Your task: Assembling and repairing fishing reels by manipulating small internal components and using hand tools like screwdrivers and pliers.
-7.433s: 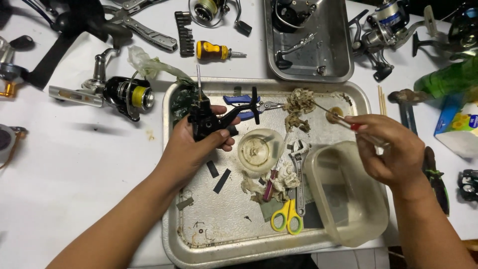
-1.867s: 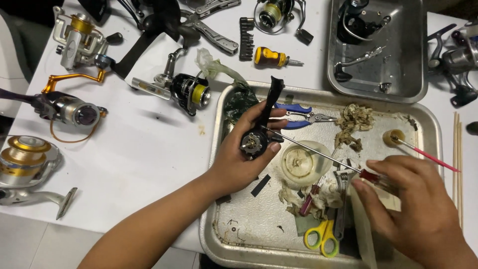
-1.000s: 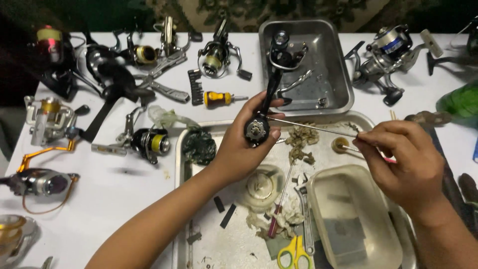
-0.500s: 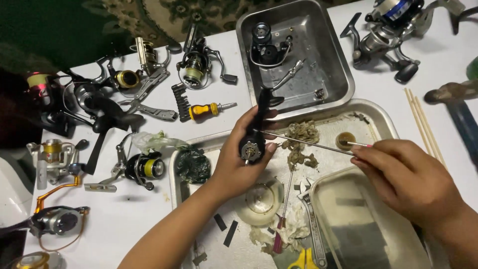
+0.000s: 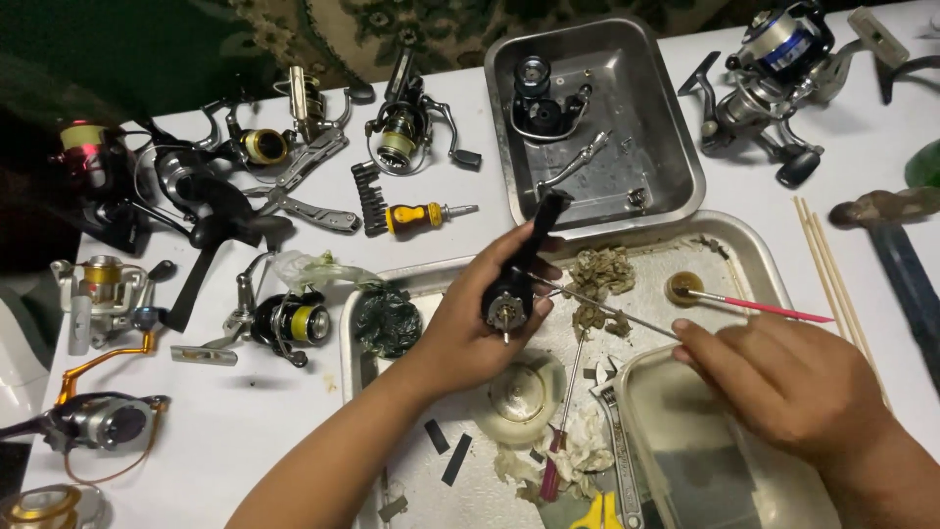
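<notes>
- A white worktable (image 5: pixel 245 441) fills the view, its far edge meeting dark patterned fabric at the top; bare surface lies open at lower left, between the scattered fishing reels (image 5: pixel 289 318) and the person's forearm.
- A large metal tray (image 5: pixel 754 255) sits at centre, crowded with rags, a wrench and scissors; little free floor shows inside its rim.
- A smaller, deeper steel pan (image 5: pixel 666 127) stands just beyond it, touching the tray's far edge, with loose reel parts inside.
- A clear plastic tub (image 5: pixel 685 460) rests in the tray's near right corner, under the right wrist.
- The left hand (image 5: pixel 470 328) reaches in from lower left, raised above the tray, fingers wrapped firmly around a black reel body (image 5: pixel 514 289) held upright, its handle pointing toward the steel pan.
- The right hand (image 5: pixel 783 382) hovers over the tub, fingers pinched closed on a thin metal rod (image 5: pixel 612 309) whose tip meets the reel body.
- A red-handled brush (image 5: pixel 759 307) lies just beyond the right hand, its tip in a small round pot (image 5: pixel 682 289).
</notes>
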